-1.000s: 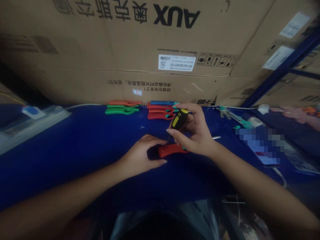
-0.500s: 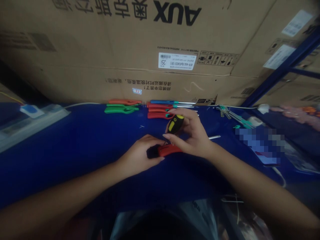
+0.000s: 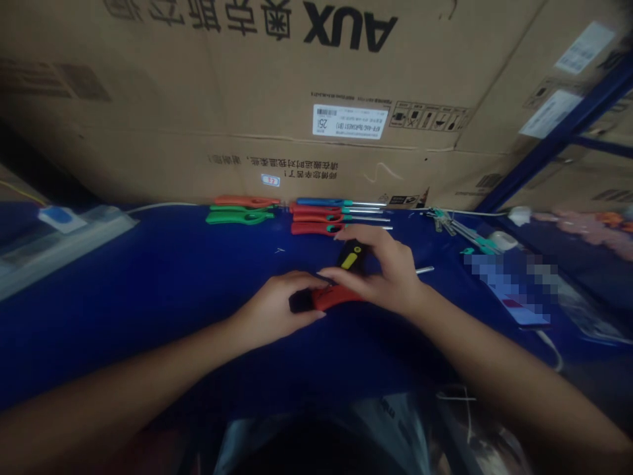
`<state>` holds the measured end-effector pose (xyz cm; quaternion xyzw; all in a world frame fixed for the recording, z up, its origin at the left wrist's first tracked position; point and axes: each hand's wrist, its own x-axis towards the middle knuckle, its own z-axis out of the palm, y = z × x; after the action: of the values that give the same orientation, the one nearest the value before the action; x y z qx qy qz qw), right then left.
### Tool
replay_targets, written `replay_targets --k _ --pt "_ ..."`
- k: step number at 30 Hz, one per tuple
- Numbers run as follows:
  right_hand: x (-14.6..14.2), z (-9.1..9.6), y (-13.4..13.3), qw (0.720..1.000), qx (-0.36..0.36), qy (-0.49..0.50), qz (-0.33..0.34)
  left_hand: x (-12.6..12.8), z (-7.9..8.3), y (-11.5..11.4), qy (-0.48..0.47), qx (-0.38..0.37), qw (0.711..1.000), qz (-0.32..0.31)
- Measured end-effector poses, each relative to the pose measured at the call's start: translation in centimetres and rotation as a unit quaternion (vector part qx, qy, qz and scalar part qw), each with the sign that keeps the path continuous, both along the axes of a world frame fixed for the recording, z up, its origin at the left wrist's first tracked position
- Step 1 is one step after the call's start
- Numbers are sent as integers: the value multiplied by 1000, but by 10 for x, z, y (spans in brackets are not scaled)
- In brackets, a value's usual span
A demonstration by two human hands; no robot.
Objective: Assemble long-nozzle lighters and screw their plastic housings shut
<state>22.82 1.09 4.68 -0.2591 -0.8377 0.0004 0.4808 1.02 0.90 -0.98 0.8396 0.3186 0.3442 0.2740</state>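
Observation:
My left hand [image 3: 277, 307] curls around the near end of a red tool handle [image 3: 333, 298] lying on the blue table cover [image 3: 163, 284]. My right hand [image 3: 383, 274] grips a black-and-yellow screwdriver [image 3: 350, 258], lowered and tilted towards the red handle; its tip is hidden between my fingers. A thin metal shaft [image 3: 424, 270] pokes out to the right of my right hand.
Red, green and blue tool handles [image 3: 297, 214] lie in rows at the back, against large cardboard boxes [image 3: 297, 99]. Green-tipped metal parts [image 3: 459, 231] and a blurred flat object [image 3: 514, 287] lie to the right. A clear plastic case [image 3: 59, 241] is on the left.
My right hand has lowered the black-and-yellow screwdriver from a raised, upright pose down close to the red handle. My left hand has kept its hold.

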Motion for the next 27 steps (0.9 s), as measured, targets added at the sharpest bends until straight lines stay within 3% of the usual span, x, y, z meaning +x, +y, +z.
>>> replay_targets --k 2,5,6,11,12,16,17,21,22,25,27 --pt "0 3 -1 1000 -22 -3 10 0 1 0 1 1 1000 -2" --pt "2 9 0 986 -145 -21 77 1 2 0 9 -10 1000 -13" --pt "2 9 0 984 -156 -19 85 1 3 0 11 -12 1000 -15" --pt "3 7 1 999 31 24 2 1 3 -1 11 7 1000 -16" --pt "2 8 0 1000 20 18 4 1 3 -1 13 7 1000 -18" --pt "0 13 -4 983 -161 -14 84 1 3 -1 22 -3 1000 -21" --pt "-1 13 -4 984 -158 -7 85 1 3 -1 23 -1 1000 -20" --pt "1 13 -3 1000 -21 18 3 2 2 -2 20 13 1000 -14" --pt "1 13 -3 999 -30 12 6 2 2 -2 23 12 1000 -15" --pt "1 13 -3 983 -159 -6 89 2 3 -2 35 6 999 -20" --pt "0 12 -2 977 -179 11 115 2 4 -2 38 7 999 -19"
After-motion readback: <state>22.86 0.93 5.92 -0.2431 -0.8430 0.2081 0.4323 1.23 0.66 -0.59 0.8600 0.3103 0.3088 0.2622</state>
